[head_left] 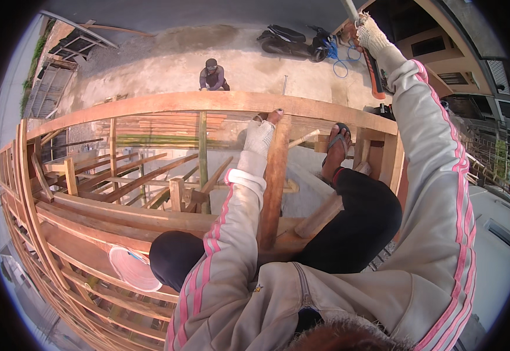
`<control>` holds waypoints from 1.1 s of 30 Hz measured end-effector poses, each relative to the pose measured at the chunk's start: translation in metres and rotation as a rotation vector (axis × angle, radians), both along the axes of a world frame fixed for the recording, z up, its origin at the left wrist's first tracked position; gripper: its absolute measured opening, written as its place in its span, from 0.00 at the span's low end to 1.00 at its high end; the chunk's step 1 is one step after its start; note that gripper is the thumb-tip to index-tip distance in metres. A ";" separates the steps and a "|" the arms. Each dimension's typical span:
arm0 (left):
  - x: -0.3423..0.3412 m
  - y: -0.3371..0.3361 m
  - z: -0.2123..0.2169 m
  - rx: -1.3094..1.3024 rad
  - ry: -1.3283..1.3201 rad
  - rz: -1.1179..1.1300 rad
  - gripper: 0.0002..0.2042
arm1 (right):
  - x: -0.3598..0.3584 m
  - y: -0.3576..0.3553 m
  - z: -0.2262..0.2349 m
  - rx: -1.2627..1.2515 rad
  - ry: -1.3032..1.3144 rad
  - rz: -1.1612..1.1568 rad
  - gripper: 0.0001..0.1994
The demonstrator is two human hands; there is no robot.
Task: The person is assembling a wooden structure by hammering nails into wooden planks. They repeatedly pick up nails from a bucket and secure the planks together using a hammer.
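My right hand (pixel 368 34), in a white fingerless glove, is raised at the upper right. It grips a hammer (pixel 375 81) whose orange and black handle end hangs below the fist, with grey metal showing above it. My left hand (pixel 265 123), gloved the same way, closes on a wooden post (pixel 276 175) where it meets the long curved-looking top beam (pixel 240 100). Out of that beam, just beyond my left fingers, a long nail (pixel 285 85) stands upright. My sandalled foot (pixel 338 146) rests on timber to the right of the post.
Below and to the left spreads an open timber frame (pixel 132 219) with gaps between its members. A pale pink round hat-like thing (pixel 133 269) lies on it by my knee. On the ground beyond are another person (pixel 213 76), a black motorbike (pixel 293 44) and a blue hose (pixel 340 65).
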State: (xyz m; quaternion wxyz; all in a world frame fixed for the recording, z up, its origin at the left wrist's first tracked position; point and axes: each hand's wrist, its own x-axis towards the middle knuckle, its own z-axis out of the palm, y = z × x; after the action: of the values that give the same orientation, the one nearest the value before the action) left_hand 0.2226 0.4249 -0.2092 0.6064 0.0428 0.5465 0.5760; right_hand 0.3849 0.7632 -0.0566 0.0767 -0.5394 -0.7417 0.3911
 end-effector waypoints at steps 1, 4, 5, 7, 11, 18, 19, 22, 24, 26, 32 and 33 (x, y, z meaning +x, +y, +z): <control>-0.001 0.002 0.000 0.063 0.055 0.000 0.26 | 0.004 -0.025 -0.015 -0.087 -0.345 0.343 0.25; 0.001 -0.002 0.000 -0.011 0.121 -0.051 0.22 | 0.016 -0.034 -0.025 -0.069 -0.639 0.875 0.30; -0.002 -0.002 -0.002 -0.014 0.135 -0.036 0.21 | 0.023 -0.025 -0.019 0.234 -0.494 0.846 0.27; 0.003 -0.008 -0.006 -0.024 0.077 -0.045 0.20 | 0.024 0.032 0.005 0.176 -0.204 0.604 0.20; 0.003 -0.003 -0.017 0.030 -0.005 0.011 0.21 | 0.016 0.089 -0.001 -0.251 0.659 0.022 0.11; 0.001 -0.002 -0.020 0.067 0.065 0.019 0.24 | 0.037 -0.006 -0.017 0.128 -0.438 0.865 0.28; 0.000 -0.002 -0.018 -0.003 0.030 -0.004 0.25 | 0.033 0.009 0.010 -0.063 -0.410 0.505 0.29; 0.001 -0.002 -0.010 -0.022 0.001 0.018 0.25 | 0.015 0.041 0.061 0.009 0.200 0.019 0.27; 0.003 -0.003 -0.005 0.024 0.096 0.069 0.24 | 0.006 0.041 0.049 -0.037 0.458 -0.185 0.25; 0.002 -0.001 -0.004 0.007 0.097 0.065 0.24 | 0.012 0.010 -0.003 -0.150 0.241 -0.127 0.23; -0.002 0.002 -0.006 -0.002 0.036 0.019 0.24 | 0.058 0.013 0.000 0.116 -0.340 0.751 0.20; -0.002 0.002 -0.006 -0.019 0.023 0.002 0.25 | 0.053 0.030 0.021 0.137 -0.297 0.573 0.18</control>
State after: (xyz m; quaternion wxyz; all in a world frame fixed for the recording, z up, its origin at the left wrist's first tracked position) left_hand 0.2208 0.4268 -0.2156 0.6001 0.0430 0.5588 0.5707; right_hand 0.4383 0.7931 -0.0354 -0.1092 -0.3537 -0.8910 0.2628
